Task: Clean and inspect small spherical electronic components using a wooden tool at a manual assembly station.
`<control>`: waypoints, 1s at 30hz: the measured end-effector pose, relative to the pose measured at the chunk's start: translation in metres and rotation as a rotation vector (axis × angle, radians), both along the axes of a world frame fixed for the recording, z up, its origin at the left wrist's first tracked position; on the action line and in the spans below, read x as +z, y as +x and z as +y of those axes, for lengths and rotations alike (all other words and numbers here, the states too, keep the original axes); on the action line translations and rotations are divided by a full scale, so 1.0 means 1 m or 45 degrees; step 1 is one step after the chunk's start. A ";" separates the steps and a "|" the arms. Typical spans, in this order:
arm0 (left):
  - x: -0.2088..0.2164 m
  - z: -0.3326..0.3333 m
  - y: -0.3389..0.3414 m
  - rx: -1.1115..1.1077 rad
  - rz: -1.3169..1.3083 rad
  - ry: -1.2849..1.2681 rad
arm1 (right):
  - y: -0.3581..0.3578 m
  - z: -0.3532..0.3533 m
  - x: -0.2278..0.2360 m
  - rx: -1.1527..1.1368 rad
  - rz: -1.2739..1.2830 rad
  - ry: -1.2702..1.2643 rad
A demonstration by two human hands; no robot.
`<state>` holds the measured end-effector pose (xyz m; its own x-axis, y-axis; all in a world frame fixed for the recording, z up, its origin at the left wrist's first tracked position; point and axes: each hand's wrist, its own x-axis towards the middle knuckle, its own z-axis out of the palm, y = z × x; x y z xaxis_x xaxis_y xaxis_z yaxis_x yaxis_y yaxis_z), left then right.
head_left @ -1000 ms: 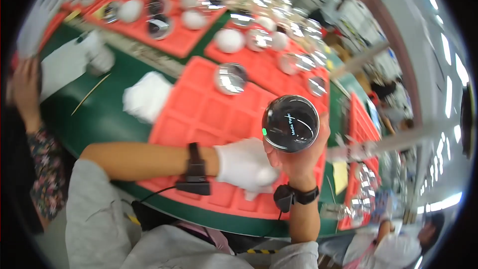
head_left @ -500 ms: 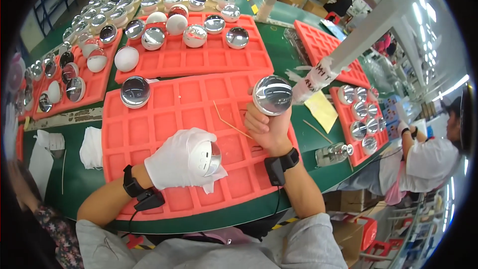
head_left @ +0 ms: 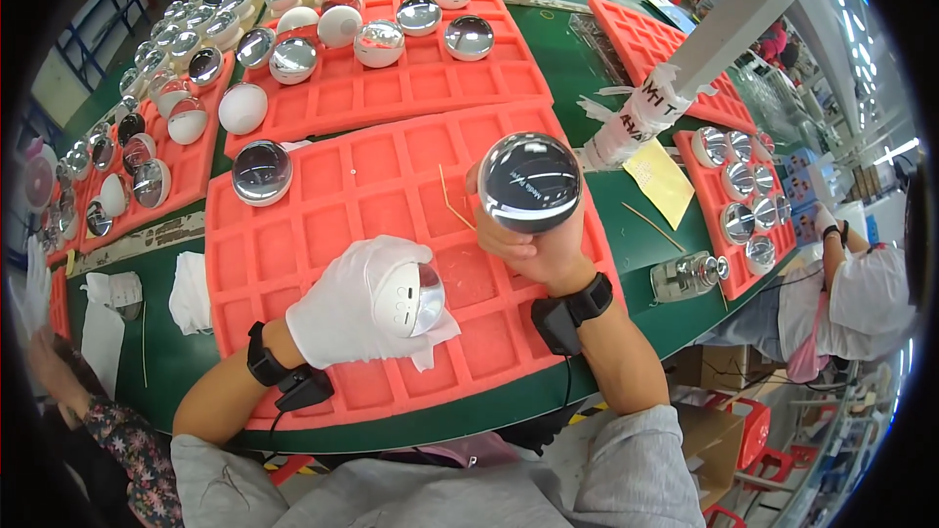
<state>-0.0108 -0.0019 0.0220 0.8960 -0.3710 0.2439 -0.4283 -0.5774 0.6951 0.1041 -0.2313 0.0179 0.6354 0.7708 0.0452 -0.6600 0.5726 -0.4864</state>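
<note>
Green table (head_left: 567, 78) here, pale pillar (head_left: 758, 0) rising at right, gridded red tray (head_left: 318, 225) up front. Hands apart: gloved left hand (head_left: 337, 298) grips a white ball (head_left: 399, 295), clear-domed, above the tray; bare right hand (head_left: 550, 256) clasps a glossy dark ball (head_left: 531, 181) farther right.

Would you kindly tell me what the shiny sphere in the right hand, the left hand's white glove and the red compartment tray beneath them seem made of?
Shiny sphere: polished, transparent glass or clear plastic in front, judging by its sharp reflections; I can't tell which. White glove: probably thin, matte fabric, given its soft creases. Red compartment tray: possibly matte foam, from its thick, soft-edged dividers.
</note>
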 end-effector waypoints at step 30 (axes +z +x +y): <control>0.002 0.001 0.000 0.001 0.087 0.005 | -0.007 0.002 -0.011 0.013 -0.032 -0.257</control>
<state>-0.0113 -0.0005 0.0244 0.9108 -0.3710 0.1809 -0.3795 -0.5803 0.7206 0.0968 -0.2291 0.0072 0.6283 0.7721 -0.0954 -0.6515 0.4551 -0.6070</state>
